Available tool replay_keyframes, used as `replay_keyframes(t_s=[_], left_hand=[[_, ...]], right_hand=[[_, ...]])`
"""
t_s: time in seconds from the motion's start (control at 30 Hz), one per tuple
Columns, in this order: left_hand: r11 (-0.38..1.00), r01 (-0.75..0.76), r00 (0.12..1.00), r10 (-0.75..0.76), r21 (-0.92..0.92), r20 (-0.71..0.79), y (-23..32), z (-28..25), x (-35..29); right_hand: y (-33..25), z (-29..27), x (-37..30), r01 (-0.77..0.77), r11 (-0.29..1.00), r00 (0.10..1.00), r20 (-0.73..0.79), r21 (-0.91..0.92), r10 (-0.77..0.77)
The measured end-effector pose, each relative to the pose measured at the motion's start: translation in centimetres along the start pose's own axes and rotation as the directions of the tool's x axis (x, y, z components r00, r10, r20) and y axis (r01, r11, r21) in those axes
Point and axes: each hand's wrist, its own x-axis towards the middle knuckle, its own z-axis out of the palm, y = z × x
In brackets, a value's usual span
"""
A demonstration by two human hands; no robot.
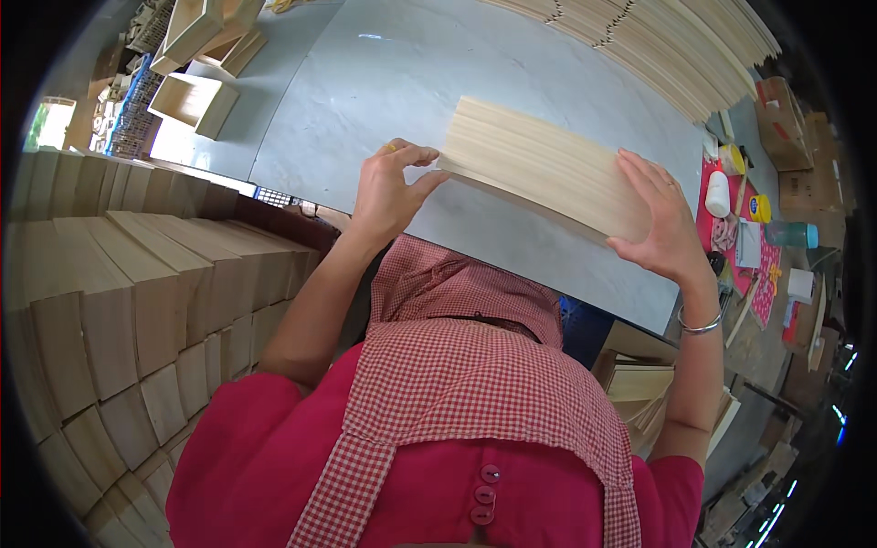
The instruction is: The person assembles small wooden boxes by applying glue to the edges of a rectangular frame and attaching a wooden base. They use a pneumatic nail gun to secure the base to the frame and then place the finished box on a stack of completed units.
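Observation:
A bundle of thin, pale wooden strips (pixel 548 169) lies at a slant over the grey marbled table in front of me. My left hand (pixel 393 183) is at its left end, thumb and fingers closing on the near corner. Around the right end curves my right hand (pixel 662 215), its fingers along the far corner and its thumb at the near one. The strips are packed side by side, with their edges nearly even. Whatever is under the bundle is hidden.
More wooden strips (pixel 658 46) are stacked at the table's far right. Small wooden boxes (pixel 194 102) stand at the far left. Stacked wooden blocks (pixel 137 301) rise beside my left arm. Bottles, including a white one (pixel 718 194), and a red cloth (pixel 767 283) lie to the right.

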Motion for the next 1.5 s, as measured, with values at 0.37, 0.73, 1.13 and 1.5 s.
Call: replay_keyframes(t_s=[0.37,0.73,1.13,1.5], left_hand=[[0.909,-0.246,0.959,0.280,0.337,-0.054,0.6,0.8,0.3],[0.884,-0.253,0.960,0.279,0.393,-0.008,1.2,0.6,0.3],[0.862,-0.274,0.954,0.301,0.426,0.005,1.0,0.6,0.4],[0.881,-0.226,0.973,0.222,0.416,0.058,1.6,0.4,0.8]], right_hand=[[1.9,1.5,-0.6,-0.027,1.000,0.999,0.037,0.008,0.027],[3.0,3.8,-0.7,-0.025,0.999,0.999,0.045,-0.034,0.027],[2.8,3.9,-3.1,-0.118,0.993,0.916,-0.387,-0.004,0.107],[-0.2,8.5,-9.1,-0.449,0.816,0.761,-0.323,0.364,0.563]])
